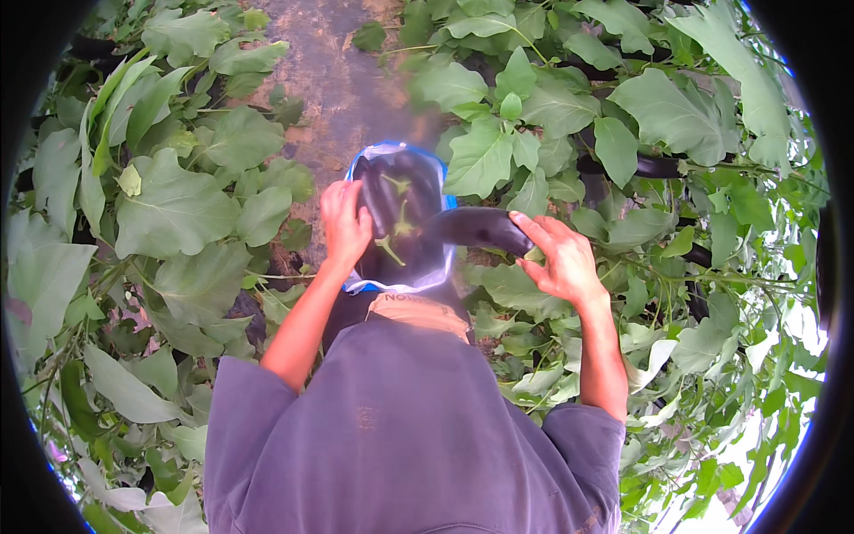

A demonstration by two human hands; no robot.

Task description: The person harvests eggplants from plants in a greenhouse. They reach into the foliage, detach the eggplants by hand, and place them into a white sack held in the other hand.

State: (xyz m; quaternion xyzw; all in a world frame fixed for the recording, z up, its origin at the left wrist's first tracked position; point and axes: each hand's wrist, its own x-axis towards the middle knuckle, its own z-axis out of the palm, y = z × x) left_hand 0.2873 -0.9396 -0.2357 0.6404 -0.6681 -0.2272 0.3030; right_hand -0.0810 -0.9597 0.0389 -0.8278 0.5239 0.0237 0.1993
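In my right hand (560, 257) is a long dark purple eggplant (484, 229), gripped at its stem end. Its far tip reaches over the right rim of a blue and white container (434, 284), which looks like a lined bag or crate. Several eggplants (407, 177) with green stems lie inside it. My left hand (345, 220) rests at the container's left rim, fingers against the edge or the eggplant beside it; its exact grip is partly hidden.
Leafy eggplant plants (177, 203) crowd the left side, and more foliage (560, 103) fills the right. Another eggplant (657, 167) hangs among the right-hand leaves. A strip of dark, soil-stained ground cover (327, 73) runs ahead between the rows. Branches (727, 280) reach out near my right arm.
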